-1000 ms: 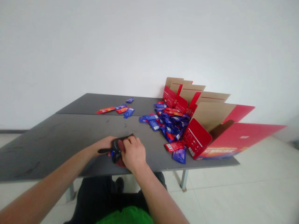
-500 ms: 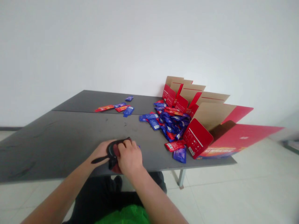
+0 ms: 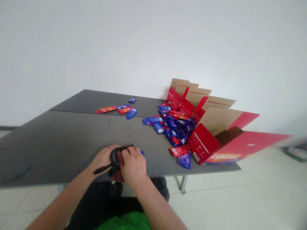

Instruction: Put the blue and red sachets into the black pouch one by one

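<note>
Both my hands are together at the near edge of the grey table (image 3: 59, 143). My left hand (image 3: 103, 158) grips a black object (image 3: 115, 159) with a thin black handle pointing left, possibly a tool. My right hand (image 3: 133, 163) closes over it from the right, and a dark red piece (image 3: 118, 175) shows below. A small blue packet (image 3: 142, 153) peeks out just beyond my right hand. A heap of red and blue foil packets (image 3: 177, 127) lies well to the right.
An open red cardboard box (image 3: 203, 143) lies on its side at the table's right end, with flaps spread. Several loose packets (image 3: 117, 109) lie farther back by the wall. My dark trousers and a green garment (image 3: 124, 222) fill the bottom of the view.
My hands stay together on the black object, with only slight shifts. The view has drifted, so the table and box sit a little differently. A blue packet edge now shows beside my right hand.
</note>
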Demonstrator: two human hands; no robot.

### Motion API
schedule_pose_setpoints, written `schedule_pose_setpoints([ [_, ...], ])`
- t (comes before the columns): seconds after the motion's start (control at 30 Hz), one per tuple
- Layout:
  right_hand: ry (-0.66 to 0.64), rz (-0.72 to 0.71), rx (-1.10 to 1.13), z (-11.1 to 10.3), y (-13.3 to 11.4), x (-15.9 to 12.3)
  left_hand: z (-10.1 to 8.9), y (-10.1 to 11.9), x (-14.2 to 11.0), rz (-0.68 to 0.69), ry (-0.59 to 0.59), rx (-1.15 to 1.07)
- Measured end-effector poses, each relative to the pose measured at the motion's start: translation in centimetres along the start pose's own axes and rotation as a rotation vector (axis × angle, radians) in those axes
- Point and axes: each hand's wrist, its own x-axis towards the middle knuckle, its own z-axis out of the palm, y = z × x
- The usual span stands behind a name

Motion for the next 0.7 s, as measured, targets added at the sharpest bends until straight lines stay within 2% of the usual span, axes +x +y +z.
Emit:
schedule_pose_setpoints([
  [0.07, -0.044, 0.141, -0.057, -0.1, 1.9, 0.0, 0.0, 0.2, -0.2, 0.071, 0.073, 0.038],
  [0.13, -0.066, 0.266, -0.121, -1.1, 4.5, 0.4, 0.2, 0.2, -0.4, 0.132, 0.150, 0.082],
  [0.2, -0.062, 0.337, -0.145, -2.4, 5.8, 0.7, 0.3, 0.1, -0.6, 0.150, 0.172, 0.096],
  [0.27, -0.003, 0.289, -0.116, -2.9, 4.9, 0.8, 0.4, -0.2, -0.6, 0.150, 0.194, 0.053],
  [0.33, 0.058, 0.132, -0.052, -2.4, 2.7, 0.7, 0.3, -0.4, -0.6, 0.181, 0.221, -0.008],
  [0.4, 0.024, 0.030, -0.001, -1.2, 0.8, 0.4, 0.1, -0.5, -0.6, 0.222, 0.221, -0.025],
  [0.47, -0.027, 0.065, 0.011, -0.1, 0.4, 0.2, 0.0, -0.3, -0.7, 0.239, 0.191, 0.006],
  [0.53, -0.049, 0.171, -0.015, 0.2, 1.6, 0.2, 0.0, 0.0, -1.1, 0.218, 0.187, 0.044],
  [0.63, -0.066, 0.272, -0.076, -0.3, 4.1, 0.6, 0.3, 0.3, -2.1, 0.203, 0.198, 0.109],
  [0.7, -0.062, 0.288, -0.097, -0.8, 4.7, 0.8, 0.5, 0.2, -2.9, 0.213, 0.196, 0.148],
])
